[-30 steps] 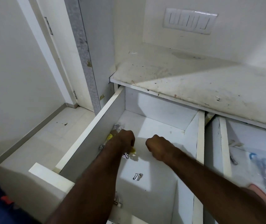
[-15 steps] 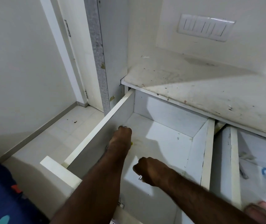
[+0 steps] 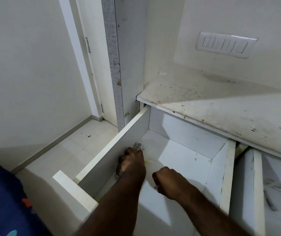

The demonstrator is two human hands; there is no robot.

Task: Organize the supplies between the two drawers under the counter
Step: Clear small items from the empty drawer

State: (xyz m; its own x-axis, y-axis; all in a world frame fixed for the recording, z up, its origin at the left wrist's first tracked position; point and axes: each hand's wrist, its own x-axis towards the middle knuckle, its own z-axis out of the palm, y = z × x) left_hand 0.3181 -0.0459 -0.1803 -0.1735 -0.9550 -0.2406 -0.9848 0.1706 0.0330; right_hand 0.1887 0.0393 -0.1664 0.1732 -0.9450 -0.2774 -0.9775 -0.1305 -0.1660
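Inside the left drawer [image 3: 179,160], pulled open under the counter [image 3: 221,106], the left hand [image 3: 133,160] is closed around a bunch of small metal clips [image 3: 139,147] by the side wall. The right hand [image 3: 168,180] is fisted on one small metal piece [image 3: 156,187]. This drawer's floor looks nearly cleared; the right drawer [image 3: 257,184] already holds items, so sorting seems partly done.

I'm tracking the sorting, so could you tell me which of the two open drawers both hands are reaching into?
The left drawer, beside the door frame: left hand and right hand are both inside it, fists closed. The right drawer, at the frame's edge, has no hand in it.
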